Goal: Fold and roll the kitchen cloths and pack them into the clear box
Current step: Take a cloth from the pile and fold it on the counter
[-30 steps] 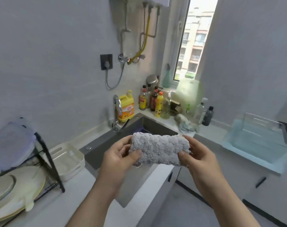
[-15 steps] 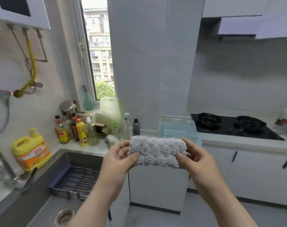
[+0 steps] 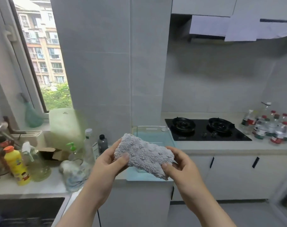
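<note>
The fingers of the left hand (image 3: 106, 163) and right hand (image 3: 180, 164) pinch opposite ends of the rolled grey cloth (image 3: 144, 154), which looks light, soft and prone to unrolling, with the clear box (image 3: 150, 126) just beyond them.

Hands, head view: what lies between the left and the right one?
A loosely rolled grey cloth spans the gap in the head view; the left hand and the right hand each pinch one end.

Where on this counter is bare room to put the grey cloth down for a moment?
Free: the counter strip before the hob, from the clear box to the water bottles. The box floor also looks bare. Crowded: left of the box, with condiment bottles and a crumpled cloth.
</note>
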`<state>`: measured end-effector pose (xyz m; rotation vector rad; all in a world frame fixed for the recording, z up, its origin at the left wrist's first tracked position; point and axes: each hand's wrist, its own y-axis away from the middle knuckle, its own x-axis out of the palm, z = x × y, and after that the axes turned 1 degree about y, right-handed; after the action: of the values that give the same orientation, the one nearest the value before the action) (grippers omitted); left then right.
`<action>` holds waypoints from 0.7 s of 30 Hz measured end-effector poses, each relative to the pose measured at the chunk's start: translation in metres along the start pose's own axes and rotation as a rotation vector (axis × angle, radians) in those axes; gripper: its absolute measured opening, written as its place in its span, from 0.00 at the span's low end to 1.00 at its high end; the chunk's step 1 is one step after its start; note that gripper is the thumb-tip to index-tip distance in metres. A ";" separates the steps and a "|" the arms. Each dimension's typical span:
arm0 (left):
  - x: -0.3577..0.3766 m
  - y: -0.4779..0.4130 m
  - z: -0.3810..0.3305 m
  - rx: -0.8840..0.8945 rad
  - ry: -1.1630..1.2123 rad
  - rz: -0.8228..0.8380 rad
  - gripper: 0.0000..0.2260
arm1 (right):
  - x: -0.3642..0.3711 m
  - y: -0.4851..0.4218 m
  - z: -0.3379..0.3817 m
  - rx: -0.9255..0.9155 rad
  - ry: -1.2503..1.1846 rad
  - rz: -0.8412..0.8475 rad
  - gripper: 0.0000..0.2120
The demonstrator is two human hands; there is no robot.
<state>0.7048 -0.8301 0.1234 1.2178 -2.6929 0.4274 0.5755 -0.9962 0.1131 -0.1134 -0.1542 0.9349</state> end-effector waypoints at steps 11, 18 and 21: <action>-0.039 -0.191 0.041 -0.114 0.149 -0.106 0.13 | 0.019 -0.153 -0.035 0.062 0.198 0.018 0.22; -0.023 -0.273 0.077 -0.278 0.100 0.021 0.12 | -0.008 -0.230 -0.048 0.124 0.217 0.173 0.28; -0.009 -0.306 0.094 -0.301 0.073 -0.013 0.12 | -0.022 -0.265 -0.061 0.145 0.252 0.294 0.34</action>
<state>0.9391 -1.0465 0.0911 1.1096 -2.5672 0.0576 0.7835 -1.1719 0.0945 -0.1200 0.1679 1.2117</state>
